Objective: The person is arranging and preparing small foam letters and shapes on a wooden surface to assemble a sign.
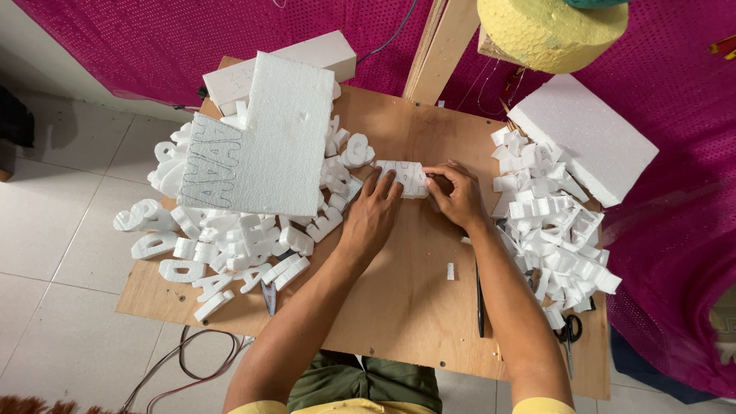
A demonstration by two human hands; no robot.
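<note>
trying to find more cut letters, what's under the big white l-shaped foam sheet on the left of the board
The big white L-shaped foam sheet lies on a heap of white cut-out foam letters, which stick out around its edges. Whatever lies beneath its middle is covered.
</note>
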